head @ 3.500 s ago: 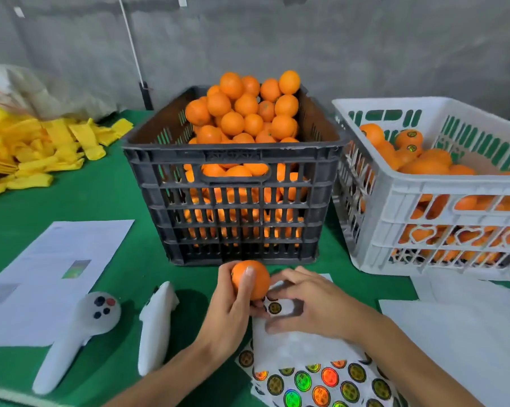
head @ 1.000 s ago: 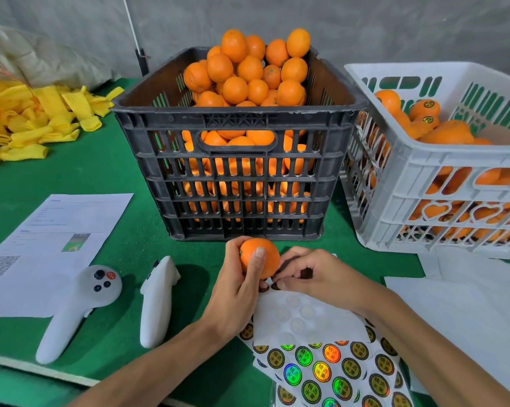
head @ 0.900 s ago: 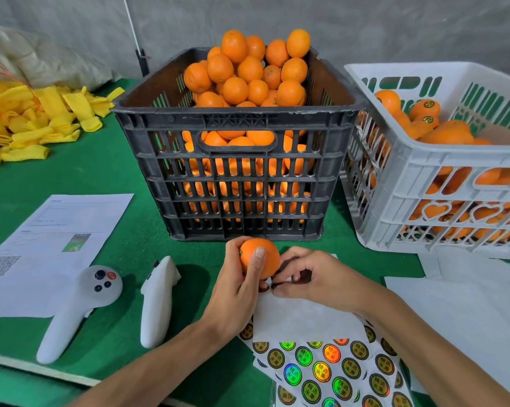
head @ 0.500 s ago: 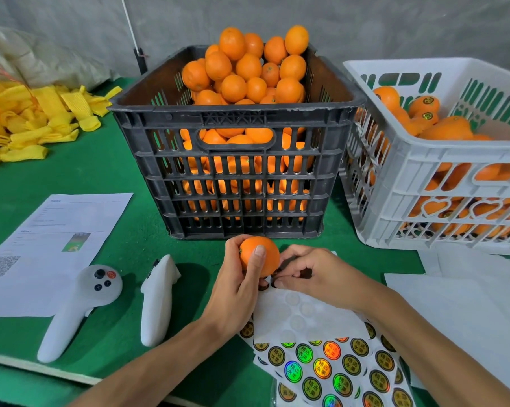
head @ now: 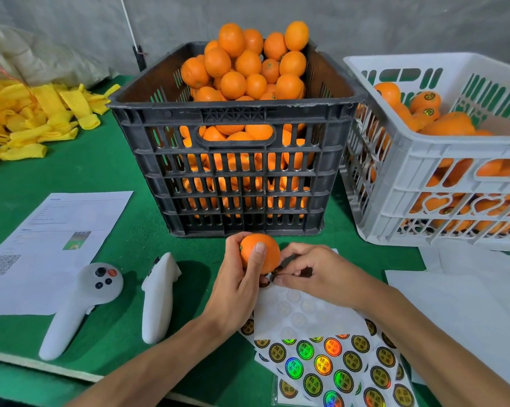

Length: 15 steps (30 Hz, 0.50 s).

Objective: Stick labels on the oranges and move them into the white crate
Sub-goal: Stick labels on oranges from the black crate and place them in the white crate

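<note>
The orange [head: 261,252] sits in the left hand [head: 238,284], the grip curled round it with the thumb across its front, held just above the green worktop [head: 124,177]. The right hand [head: 312,271] is just beside it, its grip pinching at a label [head: 275,271] at the far edge of the top sheet [head: 300,312]; whether the label is lifted free cannot be told. That sheet is mostly peeled bare, and it lies on further label sheets [head: 341,368] nearer the person, full of round shiny stickers.

Straight beyond the hands stands the black crate [head: 233,113], heaped above its rim with oranges. To the right of the hands and farther back stands the white crate [head: 424,160], partly filled with oranges, some showing labels on top; the two crates nearly touch.

Left of the hands lie two white controllers [head: 157,295], and past them a printed paper [head: 51,248]. Yellow foam nets [head: 28,113] are piled far left. White sheets [head: 468,304] lie right of the right forearm. A strip of worktop is open between the hands and the black crate, and the worktop's near edge runs under the forearms.
</note>
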Each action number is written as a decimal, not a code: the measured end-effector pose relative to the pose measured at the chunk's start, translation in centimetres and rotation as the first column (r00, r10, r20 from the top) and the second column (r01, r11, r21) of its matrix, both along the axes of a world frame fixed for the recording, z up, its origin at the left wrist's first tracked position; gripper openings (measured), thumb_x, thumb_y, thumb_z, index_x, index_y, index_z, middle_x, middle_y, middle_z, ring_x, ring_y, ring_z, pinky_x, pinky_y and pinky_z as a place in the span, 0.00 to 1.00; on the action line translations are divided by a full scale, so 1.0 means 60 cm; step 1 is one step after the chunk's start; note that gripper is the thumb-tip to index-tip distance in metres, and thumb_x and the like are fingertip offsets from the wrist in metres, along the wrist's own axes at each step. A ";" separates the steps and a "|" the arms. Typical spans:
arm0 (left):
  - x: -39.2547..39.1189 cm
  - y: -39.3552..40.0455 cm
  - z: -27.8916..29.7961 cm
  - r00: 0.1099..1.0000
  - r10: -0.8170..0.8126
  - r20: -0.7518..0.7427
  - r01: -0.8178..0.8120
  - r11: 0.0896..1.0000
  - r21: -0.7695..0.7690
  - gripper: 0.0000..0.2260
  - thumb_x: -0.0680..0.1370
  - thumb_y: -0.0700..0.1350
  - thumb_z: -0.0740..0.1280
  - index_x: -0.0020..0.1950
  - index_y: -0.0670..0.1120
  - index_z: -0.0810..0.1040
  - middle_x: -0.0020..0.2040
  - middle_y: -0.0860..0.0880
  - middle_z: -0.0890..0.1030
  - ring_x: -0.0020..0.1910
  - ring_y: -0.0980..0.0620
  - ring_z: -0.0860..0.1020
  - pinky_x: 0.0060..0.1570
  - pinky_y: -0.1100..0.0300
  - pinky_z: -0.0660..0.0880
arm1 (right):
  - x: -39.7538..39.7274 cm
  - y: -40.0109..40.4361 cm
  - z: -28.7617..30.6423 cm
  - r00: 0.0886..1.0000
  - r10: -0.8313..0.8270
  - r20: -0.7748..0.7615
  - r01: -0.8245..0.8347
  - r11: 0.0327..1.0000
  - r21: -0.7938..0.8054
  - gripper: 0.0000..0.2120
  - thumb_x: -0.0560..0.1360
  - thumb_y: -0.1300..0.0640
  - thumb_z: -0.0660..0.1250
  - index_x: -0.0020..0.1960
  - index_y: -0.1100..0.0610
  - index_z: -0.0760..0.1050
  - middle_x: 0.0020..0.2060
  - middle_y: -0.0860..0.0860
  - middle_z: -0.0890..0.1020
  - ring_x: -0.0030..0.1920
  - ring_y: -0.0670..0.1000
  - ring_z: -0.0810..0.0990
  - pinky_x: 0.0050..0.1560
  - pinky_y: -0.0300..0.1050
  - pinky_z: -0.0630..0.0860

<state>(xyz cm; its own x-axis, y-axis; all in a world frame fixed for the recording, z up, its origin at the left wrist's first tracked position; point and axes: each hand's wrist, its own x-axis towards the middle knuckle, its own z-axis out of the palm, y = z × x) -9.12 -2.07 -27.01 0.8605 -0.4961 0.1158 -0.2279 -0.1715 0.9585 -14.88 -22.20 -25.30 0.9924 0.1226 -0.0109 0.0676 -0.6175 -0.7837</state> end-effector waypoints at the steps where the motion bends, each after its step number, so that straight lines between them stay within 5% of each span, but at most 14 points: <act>1: 0.000 0.000 0.000 1.000 0.001 -0.001 -0.001 1.000 0.000 0.23 0.78 0.73 0.55 0.65 0.61 0.66 0.58 0.58 0.78 0.53 0.61 0.80 0.49 0.68 0.77 | 0.000 0.001 -0.001 1.000 -0.012 0.017 0.012 1.000 0.001 0.05 0.78 0.51 0.74 0.50 0.50 0.88 0.54 0.40 0.80 0.48 0.47 0.80 0.54 0.46 0.77; 4: 0.000 -0.001 0.000 1.000 -0.002 -0.019 0.002 1.000 -0.014 0.23 0.77 0.74 0.55 0.64 0.61 0.67 0.57 0.53 0.79 0.46 0.58 0.83 0.45 0.66 0.78 | 0.004 0.007 -0.009 0.980 -0.175 0.091 0.168 0.983 0.080 0.06 0.79 0.56 0.72 0.45 0.52 0.86 0.45 0.42 0.82 0.40 0.45 0.80 0.42 0.41 0.76; 8: 0.000 -0.003 -0.002 1.000 -0.006 -0.006 0.006 1.000 -0.002 0.22 0.78 0.72 0.55 0.65 0.60 0.67 0.56 0.53 0.79 0.45 0.59 0.83 0.45 0.68 0.78 | 0.015 0.026 -0.011 0.815 -0.536 0.221 0.470 0.834 0.291 0.07 0.80 0.55 0.71 0.44 0.52 0.85 0.44 0.44 0.83 0.39 0.52 0.81 0.42 0.54 0.80; 15: 0.000 0.000 0.005 1.000 0.011 0.024 -0.010 0.999 -0.042 0.20 0.82 0.67 0.53 0.66 0.56 0.68 0.54 0.53 0.78 0.46 0.57 0.81 0.46 0.62 0.79 | -0.005 0.065 0.001 0.827 -0.422 0.371 0.324 0.898 0.298 0.12 0.85 0.51 0.64 0.53 0.53 0.86 0.54 0.42 0.82 0.50 0.49 0.82 0.48 0.47 0.79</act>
<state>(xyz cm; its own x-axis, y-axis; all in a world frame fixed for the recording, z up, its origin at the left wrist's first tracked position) -9.14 -2.07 -26.72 0.8622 -0.4814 0.1573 -0.2498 -0.1340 0.9590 -15.20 -18.27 -25.22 0.8657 -0.3074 0.3949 0.2152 -0.4838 -0.8483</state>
